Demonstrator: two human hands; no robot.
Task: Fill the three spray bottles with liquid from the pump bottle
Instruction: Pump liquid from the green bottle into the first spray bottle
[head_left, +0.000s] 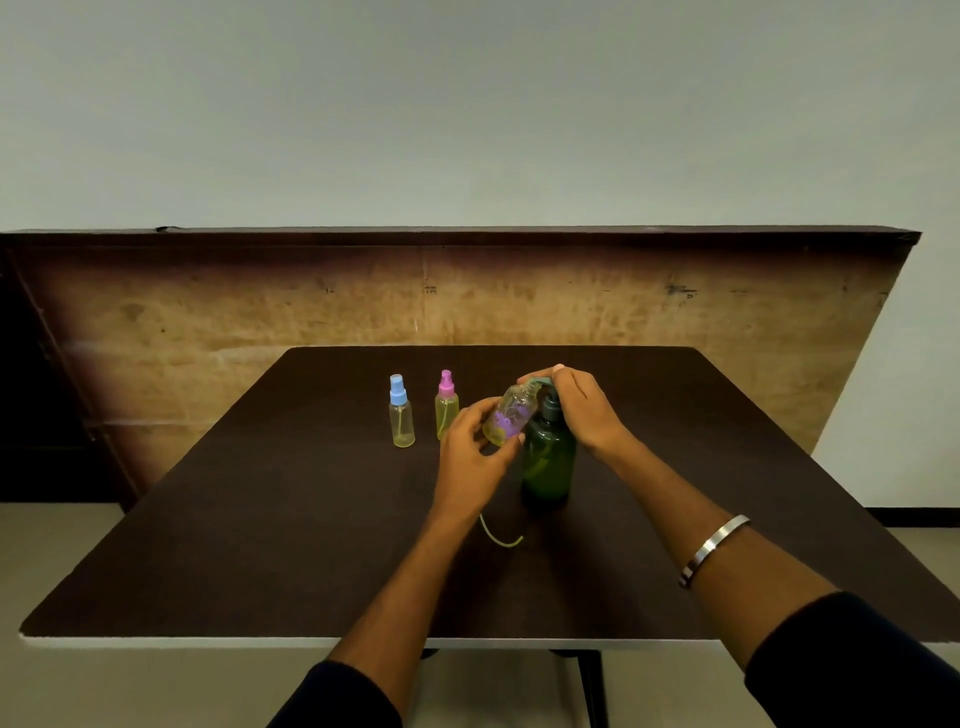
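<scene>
My left hand (475, 452) holds an uncapped clear spray bottle with a purple print (509, 415), tilted with its mouth up against the pump's spout. My right hand (576, 402) rests curled over the pump head of the dark green pump bottle (548, 460), which stands upright on the table. Two capped spray bottles stand to the left: one with a blue cap (401, 413) and one with a pink cap (446, 402). Both look yellowish inside. A thin dip tube (498, 535) lies on the table below my left wrist; its cap is hidden.
The dark brown table (260, 519) reaches its near edge just below my forearms. A wooden board (467, 296) stands on edge behind the table against a pale wall. A metal bangle (714, 548) sits on my right wrist.
</scene>
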